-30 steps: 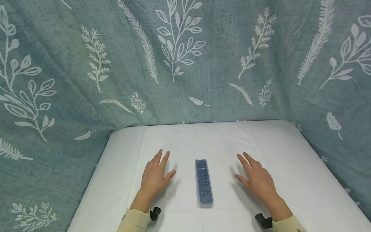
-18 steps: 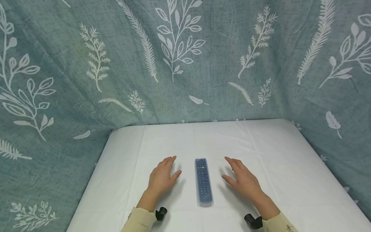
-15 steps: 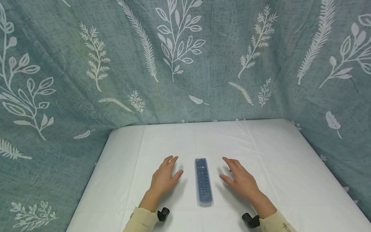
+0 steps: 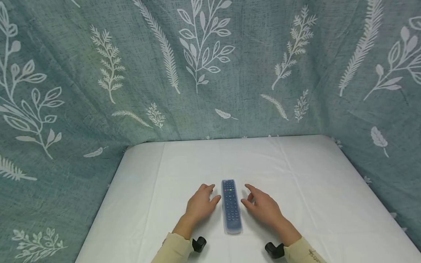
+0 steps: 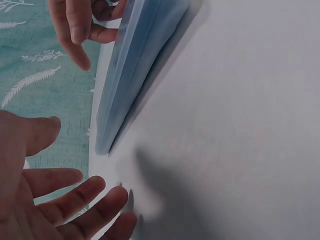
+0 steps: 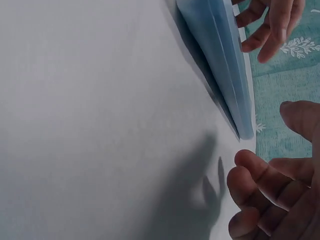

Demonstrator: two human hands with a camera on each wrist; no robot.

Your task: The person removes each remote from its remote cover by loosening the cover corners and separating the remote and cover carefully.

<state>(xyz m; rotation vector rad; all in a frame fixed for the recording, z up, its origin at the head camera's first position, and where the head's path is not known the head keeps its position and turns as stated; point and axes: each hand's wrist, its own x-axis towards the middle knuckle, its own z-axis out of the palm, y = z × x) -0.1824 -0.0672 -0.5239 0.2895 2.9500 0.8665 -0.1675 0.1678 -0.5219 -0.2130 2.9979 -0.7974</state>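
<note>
Both hands flank the long dark-blue remote control in its clear, bluish sleeve (image 4: 231,205), which lies flat and lengthwise on the white cloth-covered table (image 4: 312,190), button face up, near the front edge. The left hand (image 4: 200,205) sits just beside its left flank, fingers relaxed and loosely spread, holding nothing; the right hand (image 4: 263,208) mirrors it on the other side, forefinger forward, also empty. From the left wrist view the remote control (image 5: 135,75) shows a low, slippery-looking side. To grip well, I'd judge the fingertips should meet both long edges evenly near the middle, thumbs low against the table, pinching gently so the sleeve doesn't slide.
</note>
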